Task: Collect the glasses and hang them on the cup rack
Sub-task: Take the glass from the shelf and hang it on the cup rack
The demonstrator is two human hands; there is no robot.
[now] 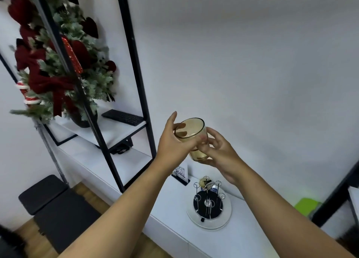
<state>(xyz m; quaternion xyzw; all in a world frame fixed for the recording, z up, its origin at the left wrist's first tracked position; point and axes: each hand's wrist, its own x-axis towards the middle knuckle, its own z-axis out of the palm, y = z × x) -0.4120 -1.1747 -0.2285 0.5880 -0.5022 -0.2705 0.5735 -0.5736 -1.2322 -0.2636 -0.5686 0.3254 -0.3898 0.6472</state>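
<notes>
An amber glass (192, 136) is held tilted in mid-air against bare white wall, fingers of the left hand (174, 141) curled round its rim side and the right hand (217, 151) cupped at its base. Directly below, the wire cup rack (207, 201) stands on a white plate (226, 219) near the desk (242, 236) front edge. A QR-code card (181, 172) is seen behind; its print is unreadable. The black shelf frame (136, 73) borders the left.

Open room is left above the rack (208, 201); its left is bounded by a card (181, 172) and black frame (144, 94).
</notes>
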